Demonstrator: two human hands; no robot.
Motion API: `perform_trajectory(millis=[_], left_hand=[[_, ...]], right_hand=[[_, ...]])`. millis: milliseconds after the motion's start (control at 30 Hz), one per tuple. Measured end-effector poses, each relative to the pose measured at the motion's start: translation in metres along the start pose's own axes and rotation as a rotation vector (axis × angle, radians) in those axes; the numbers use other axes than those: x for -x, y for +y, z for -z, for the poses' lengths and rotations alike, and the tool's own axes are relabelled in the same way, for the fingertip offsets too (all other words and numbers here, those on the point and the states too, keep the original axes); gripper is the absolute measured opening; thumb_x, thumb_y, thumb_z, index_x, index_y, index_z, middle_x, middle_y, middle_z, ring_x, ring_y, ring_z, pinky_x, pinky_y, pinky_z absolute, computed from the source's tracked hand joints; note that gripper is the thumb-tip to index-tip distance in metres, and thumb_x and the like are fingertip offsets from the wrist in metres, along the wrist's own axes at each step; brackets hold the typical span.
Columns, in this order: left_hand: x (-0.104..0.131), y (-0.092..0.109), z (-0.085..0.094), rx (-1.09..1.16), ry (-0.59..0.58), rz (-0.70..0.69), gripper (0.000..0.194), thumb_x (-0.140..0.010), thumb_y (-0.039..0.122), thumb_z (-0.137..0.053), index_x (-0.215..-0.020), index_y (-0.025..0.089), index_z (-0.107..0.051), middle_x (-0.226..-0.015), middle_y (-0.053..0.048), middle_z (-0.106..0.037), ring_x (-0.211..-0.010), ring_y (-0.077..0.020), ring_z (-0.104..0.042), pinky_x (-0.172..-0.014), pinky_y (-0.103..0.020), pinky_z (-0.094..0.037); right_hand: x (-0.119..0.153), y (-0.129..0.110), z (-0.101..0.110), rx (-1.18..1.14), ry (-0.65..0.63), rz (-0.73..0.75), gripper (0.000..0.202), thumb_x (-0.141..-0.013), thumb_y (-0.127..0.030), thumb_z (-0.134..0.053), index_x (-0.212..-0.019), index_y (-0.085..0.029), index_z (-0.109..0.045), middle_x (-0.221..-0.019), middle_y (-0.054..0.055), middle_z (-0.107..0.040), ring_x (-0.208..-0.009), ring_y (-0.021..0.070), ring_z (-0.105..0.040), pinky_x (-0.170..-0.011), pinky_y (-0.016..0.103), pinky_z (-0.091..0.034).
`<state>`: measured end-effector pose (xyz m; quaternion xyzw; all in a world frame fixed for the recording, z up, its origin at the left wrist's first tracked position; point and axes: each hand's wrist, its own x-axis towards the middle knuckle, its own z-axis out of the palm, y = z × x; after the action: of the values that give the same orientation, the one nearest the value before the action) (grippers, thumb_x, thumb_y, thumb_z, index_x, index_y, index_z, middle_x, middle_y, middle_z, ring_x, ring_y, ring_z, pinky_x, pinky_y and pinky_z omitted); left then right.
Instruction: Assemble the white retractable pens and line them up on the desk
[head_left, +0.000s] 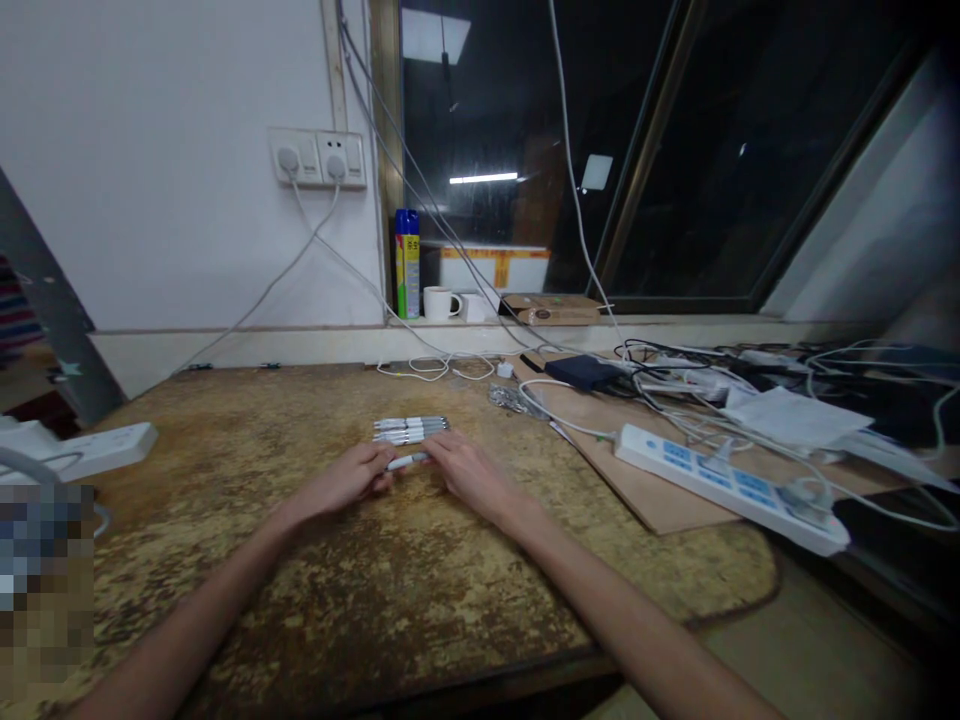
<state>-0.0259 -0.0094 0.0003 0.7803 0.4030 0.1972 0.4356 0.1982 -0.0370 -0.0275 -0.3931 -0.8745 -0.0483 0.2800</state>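
Observation:
A white pen (406,461) lies between my two hands, one end in each. My left hand (358,474) is closed on its left end, fingers curled. At its right end, my right hand (459,462) pinches it between thumb and fingers. Just beyond them, several white and grey pens (405,425) rest side by side on the worn wooden table (360,600). The right fingertips are close to the right ends of that row; whether they touch is not clear.
A long white power strip (720,485) sits on a brown board (592,455) at the right, among tangled cables and a dark box (585,372). At the left is another white power strip (112,450). A spray can (407,265) and white mug (439,302) stand on the windowsill.

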Motion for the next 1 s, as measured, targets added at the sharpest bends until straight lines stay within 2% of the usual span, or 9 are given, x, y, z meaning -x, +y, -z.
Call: perform_trajectory(millis=[67, 167, 333, 433, 567, 733, 833, 900, 1000], left_hand=[[0.0017, 0.0052, -0.0035, -0.160, 0.134, -0.149, 0.039, -0.098, 0.051, -0.038, -0.087, 0.019, -0.060, -0.076, -0.002, -0.060, -0.070, -0.0178, -0.054, -0.066, -0.028, -0.043], [0.0036, 0.0106, -0.0073, -0.294, 0.216, -0.254, 0.032, -0.098, 0.047, -0.043, -0.104, 0.022, -0.062, -0.098, -0.004, -0.068, -0.089, -0.0215, -0.061, -0.082, -0.032, -0.046], [0.0055, 0.0113, -0.0090, -0.450, 0.253, -0.325, 0.030, -0.098, 0.047, -0.047, -0.106, 0.023, -0.064, -0.106, -0.005, -0.069, -0.094, -0.0220, -0.064, -0.085, -0.032, -0.048], [0.0056, 0.0089, -0.0092, -0.521, 0.274, -0.341, 0.032, -0.100, 0.045, -0.043, -0.110, 0.024, -0.064, -0.114, -0.006, -0.069, -0.103, -0.0229, -0.064, -0.089, -0.034, -0.049], [0.0063, 0.0079, -0.0096, -0.580, 0.277, -0.355, 0.033, -0.102, 0.043, -0.041, -0.117, 0.025, -0.064, -0.123, -0.006, -0.068, -0.111, -0.0235, -0.063, -0.096, -0.036, -0.048], [0.0066, 0.0072, -0.0104, -0.625, 0.285, -0.370, 0.037, -0.103, 0.043, -0.038, -0.119, 0.024, -0.066, -0.124, -0.007, -0.068, -0.112, -0.0231, -0.063, -0.097, -0.036, -0.049], [0.0054, 0.0041, -0.0106, -0.651, 0.297, -0.365, 0.038, -0.103, 0.043, -0.038, -0.119, 0.023, -0.066, -0.125, -0.007, -0.068, -0.112, -0.0237, -0.064, -0.097, -0.037, -0.049], [0.0047, 0.0027, -0.0108, -0.659, 0.295, -0.359, 0.038, -0.103, 0.042, -0.037, -0.118, 0.024, -0.066, -0.124, -0.007, -0.069, -0.110, -0.0237, -0.064, -0.096, -0.037, -0.049], [0.0040, 0.0024, -0.0116, -0.662, 0.280, -0.361, 0.038, -0.104, 0.041, -0.036, -0.117, 0.024, -0.067, -0.122, -0.007, -0.070, -0.109, -0.0230, -0.065, -0.094, -0.035, -0.049]], right_hand=[[0.0016, 0.0017, 0.0017, -0.044, 0.012, -0.026, 0.013, -0.098, -0.016, -0.050, -0.107, -0.017, -0.060, -0.106, 0.011, -0.068, -0.100, 0.0227, -0.061, -0.090, 0.035, -0.047], [0.0037, 0.0022, 0.0036, -0.118, 0.036, -0.067, 0.015, -0.100, -0.024, -0.050, -0.108, -0.017, -0.060, -0.109, 0.010, -0.068, -0.102, 0.0223, -0.062, -0.091, 0.034, -0.047], [0.0019, 0.0006, 0.0054, -0.254, 0.064, -0.144, 0.020, -0.101, -0.032, -0.050, -0.105, -0.019, -0.064, -0.105, 0.008, -0.070, -0.099, 0.0208, -0.063, -0.090, 0.033, -0.047], [-0.0005, 0.0013, 0.0067, -0.339, 0.089, -0.151, 0.018, -0.101, -0.029, -0.050, -0.105, -0.020, -0.065, -0.104, 0.007, -0.070, -0.098, 0.0195, -0.063, -0.089, 0.031, -0.047], [-0.0029, 0.0013, 0.0087, -0.428, 0.150, -0.153, 0.012, -0.092, -0.027, -0.064, -0.101, -0.019, -0.064, -0.099, 0.005, -0.069, -0.094, 0.0188, -0.063, -0.084, 0.028, -0.047], [-0.0037, -0.0012, 0.0081, -0.523, 0.094, -0.262, 0.024, -0.099, -0.034, -0.051, -0.094, -0.019, -0.068, -0.089, 0.003, -0.071, -0.080, 0.0167, -0.064, -0.076, 0.027, -0.047], [-0.0038, -0.0014, 0.0069, -0.564, 0.130, -0.236, 0.017, -0.094, -0.032, -0.060, -0.097, -0.018, -0.068, -0.095, 0.004, -0.071, -0.087, 0.0177, -0.065, -0.082, 0.029, -0.048], [-0.0039, -0.0017, 0.0065, -0.610, 0.161, -0.219, 0.020, -0.090, -0.032, -0.065, -0.103, -0.018, -0.066, -0.101, 0.005, -0.070, -0.094, 0.0182, -0.064, -0.086, 0.030, -0.049], [-0.0043, -0.0029, 0.0064, -0.664, 0.121, -0.270, 0.022, -0.095, -0.037, -0.057, -0.101, -0.018, -0.066, -0.094, 0.003, -0.070, -0.085, 0.0162, -0.064, -0.080, 0.028, -0.050]])
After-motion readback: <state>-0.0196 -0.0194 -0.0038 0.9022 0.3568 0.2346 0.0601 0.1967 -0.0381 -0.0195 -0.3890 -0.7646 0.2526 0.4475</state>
